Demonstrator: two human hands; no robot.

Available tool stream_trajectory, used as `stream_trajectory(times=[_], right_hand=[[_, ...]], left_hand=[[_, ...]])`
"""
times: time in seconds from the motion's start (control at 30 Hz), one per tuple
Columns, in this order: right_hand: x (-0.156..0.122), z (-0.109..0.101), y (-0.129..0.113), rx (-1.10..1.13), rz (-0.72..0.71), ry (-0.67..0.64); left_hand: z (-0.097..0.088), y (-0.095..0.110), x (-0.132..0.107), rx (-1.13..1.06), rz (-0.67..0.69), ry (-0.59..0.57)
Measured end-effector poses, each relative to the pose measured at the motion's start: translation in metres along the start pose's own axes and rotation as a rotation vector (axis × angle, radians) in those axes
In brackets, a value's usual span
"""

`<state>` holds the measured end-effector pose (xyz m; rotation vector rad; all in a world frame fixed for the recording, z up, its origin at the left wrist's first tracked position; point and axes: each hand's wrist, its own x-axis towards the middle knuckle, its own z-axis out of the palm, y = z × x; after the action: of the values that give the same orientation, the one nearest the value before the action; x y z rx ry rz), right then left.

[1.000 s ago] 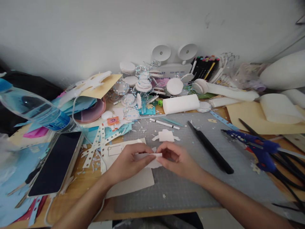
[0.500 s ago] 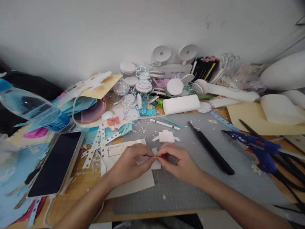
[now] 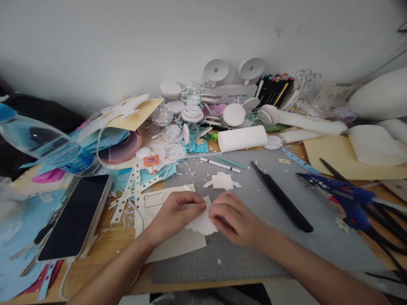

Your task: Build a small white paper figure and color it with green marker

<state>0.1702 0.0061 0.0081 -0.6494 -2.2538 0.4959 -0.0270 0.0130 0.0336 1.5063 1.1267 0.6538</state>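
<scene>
Cluttered desk. Cutting mat [image 3: 241, 262] under the work, drawn-on paper sheet [image 3: 178, 250] partly beneath left hand [image 3: 178, 214]. Small white cutout [image 3: 222, 181] lies just beyond the hands, striped stick [image 3: 220, 165] and white roll [image 3: 242, 138] farther back. Black-handled tool [image 3: 286, 201] sits slantwise right of right hand [image 3: 237, 218]; blue glue gun [image 3: 352, 199] farther right. Phone [image 3: 74, 218] and bottle [image 3: 47, 140] off left. White piece [image 3: 203, 222] is between the hands, over sheet edge and mat; fingers block part of it. Narrow end points away from person, wider ragged end toward them; full long axis hidden. Left thumb and fingers pinch it; right fingers curl at its right edge, grip unclear.
</scene>
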Motion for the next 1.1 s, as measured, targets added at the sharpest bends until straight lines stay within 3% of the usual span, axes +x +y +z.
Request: stream_trajectory(times=[0.1, 0.2, 0.33, 0.5, 0.6, 0.77, 1.1], right_hand=[[0.0, -0.0007, -0.0002, -0.003, -0.025, 0.011], [-0.0022, 0.0007, 0.002, 0.059, 0.038, 0.058], [-0.003, 0.001, 0.003, 0.192, 0.21, 0.093], [-0.0012, -0.0004, 0.0018, 0.398, 0.437, -0.008], [-0.0009, 0.0012, 0.0027, 0.474, 0.475, -0.025], [0.0012, 0.0028, 0.0036, 0.643, 0.535, 0.059], [-0.0009, 0.006, 0.0041, 0.693, 0.614, 0.106]], left_hand=[[-0.002, 0.0008, 0.0015, -0.028, -0.039, 0.04], [-0.0039, 0.0025, 0.001, -0.05, -0.035, -0.032], [-0.0052, 0.0013, -0.001, -0.087, -0.058, -0.129], [-0.0063, 0.0017, -0.0014, -0.056, -0.057, -0.09], [-0.007, 0.0033, -0.0007, -0.066, -0.059, -0.038], [-0.0077, 0.0013, -0.001, -0.052, -0.109, -0.073], [-0.0065, -0.0008, -0.0013, -0.095, -0.171, -0.077]])
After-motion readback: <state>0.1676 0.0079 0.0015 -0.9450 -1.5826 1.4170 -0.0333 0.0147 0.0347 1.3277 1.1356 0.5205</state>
